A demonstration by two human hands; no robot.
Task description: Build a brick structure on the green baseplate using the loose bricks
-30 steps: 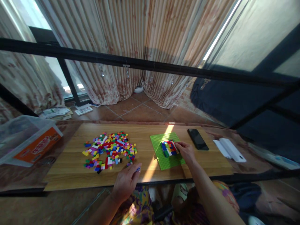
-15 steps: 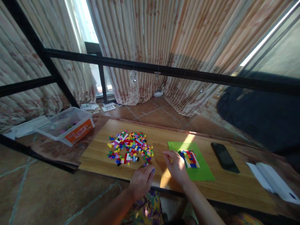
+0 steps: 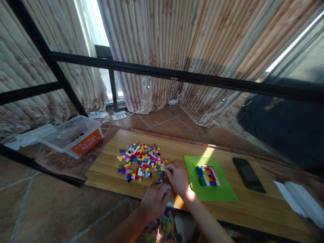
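Pick lightly from the brick pile (image 3: 146,160).
Your left hand (image 3: 154,199) pinches a blue piece (image 3: 168,190); right hand (image 3: 178,179)'s grip unclear.

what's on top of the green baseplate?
A low build of multicoloured bricks sits on the green baseplate. The studs directly beneath it are covered and can't be seen.

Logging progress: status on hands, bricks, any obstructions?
Left hand holding small blue piece. Right hand at right edge of loose bricks. Brick build on green baseplate. Phone off right, not blocking.
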